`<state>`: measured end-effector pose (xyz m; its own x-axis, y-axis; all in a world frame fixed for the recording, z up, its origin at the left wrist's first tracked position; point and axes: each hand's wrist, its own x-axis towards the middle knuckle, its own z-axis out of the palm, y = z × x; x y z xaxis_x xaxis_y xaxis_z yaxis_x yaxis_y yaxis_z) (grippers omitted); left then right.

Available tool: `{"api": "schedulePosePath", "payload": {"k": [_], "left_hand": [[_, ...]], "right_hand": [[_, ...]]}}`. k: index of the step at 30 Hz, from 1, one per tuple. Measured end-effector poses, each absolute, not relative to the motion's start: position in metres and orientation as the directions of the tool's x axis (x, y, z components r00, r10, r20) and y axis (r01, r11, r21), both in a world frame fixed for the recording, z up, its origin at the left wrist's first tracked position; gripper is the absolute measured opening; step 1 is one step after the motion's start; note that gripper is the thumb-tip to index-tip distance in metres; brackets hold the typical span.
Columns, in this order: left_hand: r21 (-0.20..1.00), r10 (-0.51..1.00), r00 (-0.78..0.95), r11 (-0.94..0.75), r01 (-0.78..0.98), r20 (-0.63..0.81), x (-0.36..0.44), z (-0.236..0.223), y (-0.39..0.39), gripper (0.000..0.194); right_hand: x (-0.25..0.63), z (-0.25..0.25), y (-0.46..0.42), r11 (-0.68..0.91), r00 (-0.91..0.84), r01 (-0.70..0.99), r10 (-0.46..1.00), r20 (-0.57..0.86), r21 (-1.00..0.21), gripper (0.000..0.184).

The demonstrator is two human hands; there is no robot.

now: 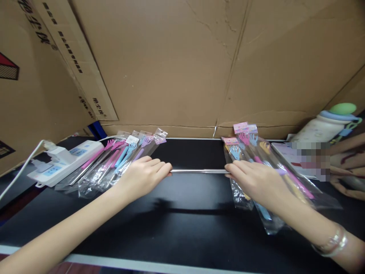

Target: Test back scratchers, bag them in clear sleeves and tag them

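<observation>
A telescopic back scratcher [199,171] stretches level above the black table, its thin metal rod showing between my two hands. My left hand [146,173] is closed around one end, and my right hand [251,179] grips the other. Both ends are mostly hidden by my fingers; a purple tip [281,171] shows beside my right hand. Behind my left hand lies a group of bagged back scratchers [121,156] in pink, blue and purple. More bagged back scratchers [265,146], with pink header cards, lie behind and under my right hand.
A white power strip [76,154] with plugs and a cable sits at the left of the black table [188,236]. Cardboard walls [171,68] rise behind. At the right are a pale bottle [322,127] with a green lid, and another person's hands [349,163].
</observation>
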<state>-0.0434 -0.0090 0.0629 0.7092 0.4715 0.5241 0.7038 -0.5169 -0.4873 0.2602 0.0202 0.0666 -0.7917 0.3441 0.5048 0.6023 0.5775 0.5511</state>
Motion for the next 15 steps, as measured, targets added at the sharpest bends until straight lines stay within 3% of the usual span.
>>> {"api": "schedulePosePath", "payload": {"k": [6, 12, 15], "left_hand": [[-0.451, 0.429, 0.733, -0.590, 0.670, 0.527, -0.011, 0.057, -0.012, 0.032], [-0.431, 0.422, 0.728, -0.604, 0.670, 0.541, -0.012, 0.054, 0.000, 0.029], [-0.452, 0.465, 0.695, -0.535, 0.714, 0.548, -0.041, 0.056, 0.002, 0.030]], "right_hand": [[0.229, 0.051, 0.005, 0.649, -0.782, 0.604, 0.372, 0.499, 0.463, 0.030], [0.243, 0.055, 0.014, 0.602, -0.788, 0.604, 0.358, 0.500, 0.522, 0.030], [0.279, 0.059, 0.026, 0.544, -0.781, 0.620, 0.359, 0.511, 0.566, 0.034]]}}
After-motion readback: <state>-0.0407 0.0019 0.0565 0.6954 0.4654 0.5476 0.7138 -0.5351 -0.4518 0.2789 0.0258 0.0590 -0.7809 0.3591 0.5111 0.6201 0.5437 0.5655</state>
